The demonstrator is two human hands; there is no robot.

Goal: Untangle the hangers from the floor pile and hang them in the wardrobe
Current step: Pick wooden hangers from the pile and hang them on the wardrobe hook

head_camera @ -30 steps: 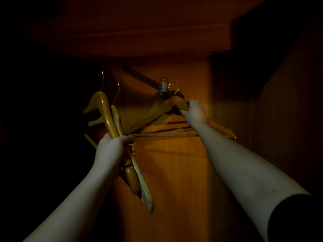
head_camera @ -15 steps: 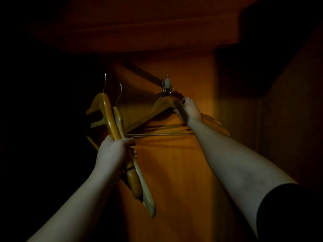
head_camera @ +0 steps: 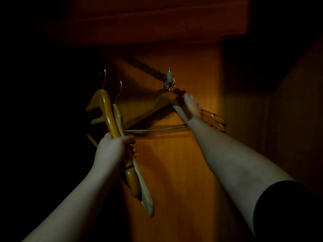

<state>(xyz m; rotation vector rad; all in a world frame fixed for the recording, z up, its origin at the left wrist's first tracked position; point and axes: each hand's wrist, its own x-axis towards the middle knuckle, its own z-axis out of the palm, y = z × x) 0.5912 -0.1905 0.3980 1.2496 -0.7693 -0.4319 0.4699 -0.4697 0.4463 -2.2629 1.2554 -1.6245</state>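
My left hand grips two wooden hangers by their arms, held nearly edge-on, their metal hooks pointing up at the left. A third wooden hanger hangs by its hook from a small metal fitting on the wardrobe's back panel. My right hand holds that hanger just right of its peak, fingers curled over the top edge. More hanger ends show behind my right wrist; how many is unclear.
The wardrobe interior is dim. An orange wooden back panel fills the centre, a shelf or top board runs overhead, and a side wall stands at the right. The left side is in darkness.
The hanger under my right hand has swung so its hook sits on the metal fitting. My right hand shifted slightly along its top. My left hand kept its grip and barely moved.
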